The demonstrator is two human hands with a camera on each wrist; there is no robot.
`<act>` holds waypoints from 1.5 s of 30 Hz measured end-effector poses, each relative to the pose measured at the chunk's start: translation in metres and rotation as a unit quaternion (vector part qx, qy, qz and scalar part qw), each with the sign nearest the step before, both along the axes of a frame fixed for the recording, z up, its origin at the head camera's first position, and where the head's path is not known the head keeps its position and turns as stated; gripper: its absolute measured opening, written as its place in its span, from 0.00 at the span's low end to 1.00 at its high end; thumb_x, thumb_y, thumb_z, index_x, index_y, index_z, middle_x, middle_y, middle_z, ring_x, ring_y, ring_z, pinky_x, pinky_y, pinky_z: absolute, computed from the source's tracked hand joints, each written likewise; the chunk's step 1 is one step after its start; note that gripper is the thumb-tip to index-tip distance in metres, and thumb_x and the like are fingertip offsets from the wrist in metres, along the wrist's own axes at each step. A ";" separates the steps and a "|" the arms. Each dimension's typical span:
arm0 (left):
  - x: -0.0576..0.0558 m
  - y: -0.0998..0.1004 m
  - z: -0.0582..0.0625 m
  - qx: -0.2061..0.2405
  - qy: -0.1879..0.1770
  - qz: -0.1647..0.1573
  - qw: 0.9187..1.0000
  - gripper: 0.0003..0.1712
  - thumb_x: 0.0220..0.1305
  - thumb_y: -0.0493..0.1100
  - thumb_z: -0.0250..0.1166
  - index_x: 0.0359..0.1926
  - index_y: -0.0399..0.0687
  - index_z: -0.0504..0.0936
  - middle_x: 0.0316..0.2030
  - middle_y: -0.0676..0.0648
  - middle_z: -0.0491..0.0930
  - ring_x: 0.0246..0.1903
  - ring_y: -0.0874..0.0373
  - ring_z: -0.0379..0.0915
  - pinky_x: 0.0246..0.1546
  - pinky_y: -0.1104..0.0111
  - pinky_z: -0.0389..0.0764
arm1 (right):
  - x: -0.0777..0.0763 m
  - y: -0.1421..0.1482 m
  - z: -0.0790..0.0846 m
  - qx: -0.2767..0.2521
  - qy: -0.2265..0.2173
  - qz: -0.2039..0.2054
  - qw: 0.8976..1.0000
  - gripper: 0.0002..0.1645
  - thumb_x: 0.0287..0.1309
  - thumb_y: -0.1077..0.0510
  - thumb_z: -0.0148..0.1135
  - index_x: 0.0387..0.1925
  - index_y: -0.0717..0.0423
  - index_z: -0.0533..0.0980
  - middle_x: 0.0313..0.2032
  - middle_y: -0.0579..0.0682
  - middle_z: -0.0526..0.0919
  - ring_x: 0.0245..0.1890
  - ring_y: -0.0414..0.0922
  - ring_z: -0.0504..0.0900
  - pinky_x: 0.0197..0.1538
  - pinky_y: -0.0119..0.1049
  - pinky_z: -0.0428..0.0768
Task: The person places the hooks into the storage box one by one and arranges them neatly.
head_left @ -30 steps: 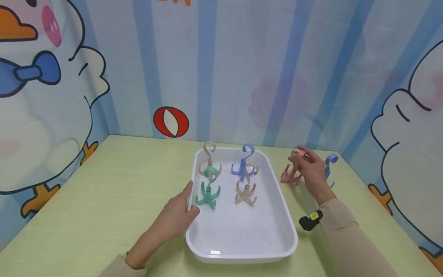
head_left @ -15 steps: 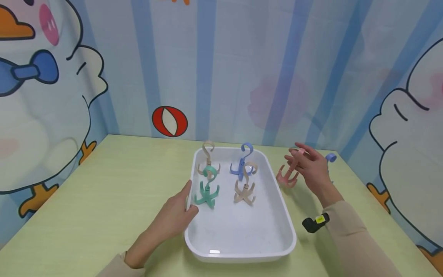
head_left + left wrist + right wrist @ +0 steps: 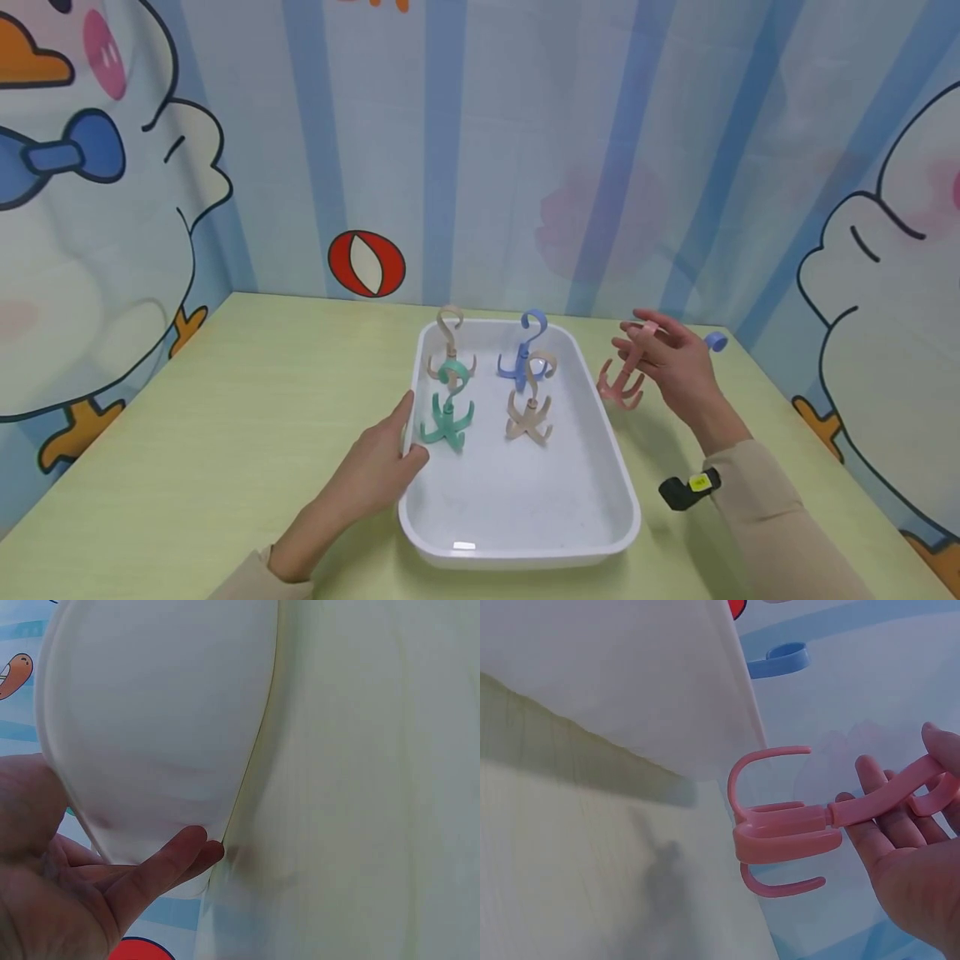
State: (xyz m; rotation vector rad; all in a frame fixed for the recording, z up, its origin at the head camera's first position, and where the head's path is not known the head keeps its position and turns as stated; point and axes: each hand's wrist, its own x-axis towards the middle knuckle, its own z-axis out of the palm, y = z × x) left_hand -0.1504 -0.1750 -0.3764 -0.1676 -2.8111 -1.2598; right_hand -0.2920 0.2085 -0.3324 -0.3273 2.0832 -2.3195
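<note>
In the head view a white tray (image 3: 525,500) stands on the table, and my left hand (image 3: 375,467) holds its left rim. The left wrist view has that hand (image 3: 82,892) with its fingers along the tray's outer wall (image 3: 165,712). To the right of the tray my right hand (image 3: 678,362) pinches a pink multi-prong hanging hook (image 3: 626,379) by its curved top. The right wrist view shows the pink hook (image 3: 787,829) tilted, its prongs near the tray wall, the thumb and fingers of my hand (image 3: 922,877) about its upper stem.
Inside the tray stand two beige hooks (image 3: 530,417) (image 3: 450,342), a green hook (image 3: 448,421) and a blue hook (image 3: 522,358). Another blue hook (image 3: 716,341) is mostly hidden behind my right hand. A printed cloth backdrop (image 3: 502,167) rises behind the table (image 3: 315,375).
My right hand has shifted slightly left and turned, tilting the pink hook so its prongs moved left, close to the tray's right side. The left hand keeps its hold on the rim.
</note>
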 end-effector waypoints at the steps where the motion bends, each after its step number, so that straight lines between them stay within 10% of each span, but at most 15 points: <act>1: 0.000 0.000 0.000 -0.001 0.001 0.000 1.000 0.47 0.66 0.39 0.59 0.83 0.33 0.51 0.74 0.28 0.69 0.40 0.50 0.81 0.26 0.66 0.80 | 0.001 0.000 0.001 0.003 0.002 0.003 1.000 0.26 0.70 0.54 0.68 0.66 0.50 0.74 0.49 0.39 0.90 0.48 0.38 0.91 0.55 0.34 0.86; 45: -0.001 0.000 -0.002 -0.001 0.012 -0.002 1.000 0.47 0.66 0.39 0.59 0.82 0.32 0.52 0.73 0.27 0.70 0.39 0.52 0.81 0.29 0.65 0.83 | 0.041 -0.031 0.042 0.027 0.071 0.080 0.994 0.19 0.72 0.62 0.63 0.61 0.48 0.80 0.50 0.43 0.91 0.48 0.43 0.92 0.53 0.38 0.87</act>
